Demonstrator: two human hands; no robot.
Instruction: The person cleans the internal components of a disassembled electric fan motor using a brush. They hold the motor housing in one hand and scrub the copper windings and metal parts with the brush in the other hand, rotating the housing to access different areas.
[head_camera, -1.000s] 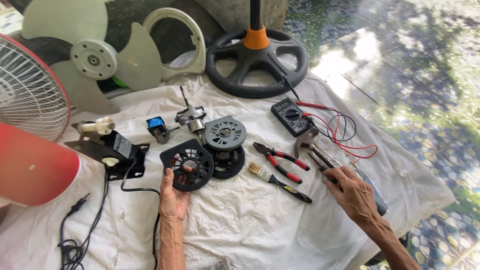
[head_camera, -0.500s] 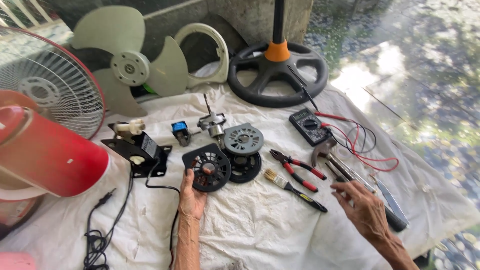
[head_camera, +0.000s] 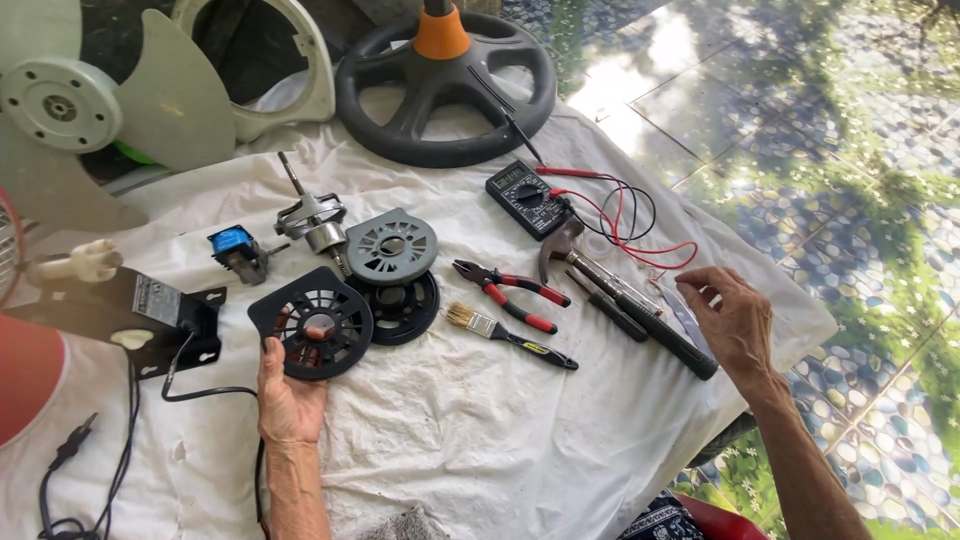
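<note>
While my left hand (head_camera: 288, 395) grasps the black round motor cover (head_camera: 312, 324), my right hand (head_camera: 735, 318) hovers loosely curled, holding nothing, beside the hammer (head_camera: 620, 300). A silver rectangular label (head_camera: 158, 297) sits on the black housing (head_camera: 120, 318) far left.

A creased white cloth (head_camera: 520, 430) covers the tabletop. The slotted motor cover (head_camera: 312, 322) is matt black plastic. The hammer (head_camera: 610, 290) has a dull metal head, and the pliers (head_camera: 510, 295) have glossy red grips.

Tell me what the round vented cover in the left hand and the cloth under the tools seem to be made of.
The round vented cover, held by the left hand, looks like moulded black plastic: matte, with thin ribs and slots in one piece. The cloth looks like white woven fabric, creased and slightly stained; the fibre cannot be told. The right hand hovers by the tools.
</note>
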